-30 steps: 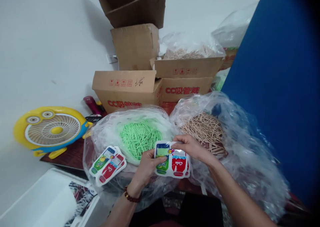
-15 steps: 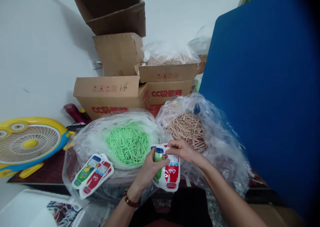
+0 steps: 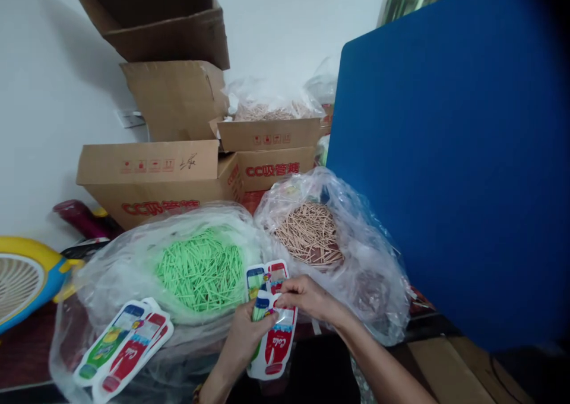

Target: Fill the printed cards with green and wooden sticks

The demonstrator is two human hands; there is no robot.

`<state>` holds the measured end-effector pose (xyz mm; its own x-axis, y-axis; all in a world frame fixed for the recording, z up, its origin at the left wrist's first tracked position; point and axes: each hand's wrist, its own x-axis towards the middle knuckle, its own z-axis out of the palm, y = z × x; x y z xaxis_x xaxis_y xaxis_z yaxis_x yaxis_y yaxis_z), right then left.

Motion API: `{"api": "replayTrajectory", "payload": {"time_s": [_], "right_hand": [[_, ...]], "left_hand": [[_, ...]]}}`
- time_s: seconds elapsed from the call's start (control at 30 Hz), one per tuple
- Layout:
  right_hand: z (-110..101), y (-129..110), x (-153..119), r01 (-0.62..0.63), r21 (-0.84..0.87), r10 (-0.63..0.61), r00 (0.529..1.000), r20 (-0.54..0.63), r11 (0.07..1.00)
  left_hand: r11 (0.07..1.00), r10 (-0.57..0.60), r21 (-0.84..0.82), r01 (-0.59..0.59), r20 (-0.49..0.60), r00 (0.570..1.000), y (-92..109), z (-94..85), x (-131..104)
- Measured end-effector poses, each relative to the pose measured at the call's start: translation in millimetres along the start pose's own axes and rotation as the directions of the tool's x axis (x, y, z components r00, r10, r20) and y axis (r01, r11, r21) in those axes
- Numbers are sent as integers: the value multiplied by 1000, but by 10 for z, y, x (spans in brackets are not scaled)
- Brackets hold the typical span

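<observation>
My left hand (image 3: 249,333) is closed on the left side of a bottle-shaped packet (image 3: 278,347) with green and red Cola print. My right hand (image 3: 307,297) pinches the packet's upper right part. Behind it, the top of another such packet (image 3: 276,273) shows near the bags. Green sticks (image 3: 202,270) fill an open clear plastic bag to the left. Brown sticks (image 3: 309,232) lie in a second open bag, just beyond my right hand. Several similar packets (image 3: 124,350) are stacked on the plastic at the lower left.
Cardboard boxes (image 3: 155,172) stand behind the bags, with a bag of brown sticks (image 3: 276,110) on one. A blue panel (image 3: 436,172) rises at the right. A yellow and blue fan (image 3: 27,279) and a dark red cylinder (image 3: 80,217) are at the left.
The view has shifted, so the boxes and bags appear further left. The held packet and both hands sit lower and further left, and another packet's top now shows behind the held one.
</observation>
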<state>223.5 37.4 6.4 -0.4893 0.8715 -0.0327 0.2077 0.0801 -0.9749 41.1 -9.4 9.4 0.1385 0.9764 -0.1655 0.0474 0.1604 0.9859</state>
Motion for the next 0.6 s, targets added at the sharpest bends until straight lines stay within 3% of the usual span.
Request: {"api": "replayTrajectory", "payload": {"time_s": [0.2, 0.47, 0.6], "right_hand": [[-49, 83, -30, -13, -43, 15, 999, 41, 999], [-12, 83, -16, 19, 31, -20, 998, 51, 999], [-194, 49, 40, 4, -75, 5, 993, 119, 997]], "left_hand": [[998, -57, -31, 58, 31, 998, -114, 22, 45], [995, -75, -55, 78, 62, 995, -146, -4, 117], [985, -149, -76, 154, 67, 987, -82, 1, 80]]}}
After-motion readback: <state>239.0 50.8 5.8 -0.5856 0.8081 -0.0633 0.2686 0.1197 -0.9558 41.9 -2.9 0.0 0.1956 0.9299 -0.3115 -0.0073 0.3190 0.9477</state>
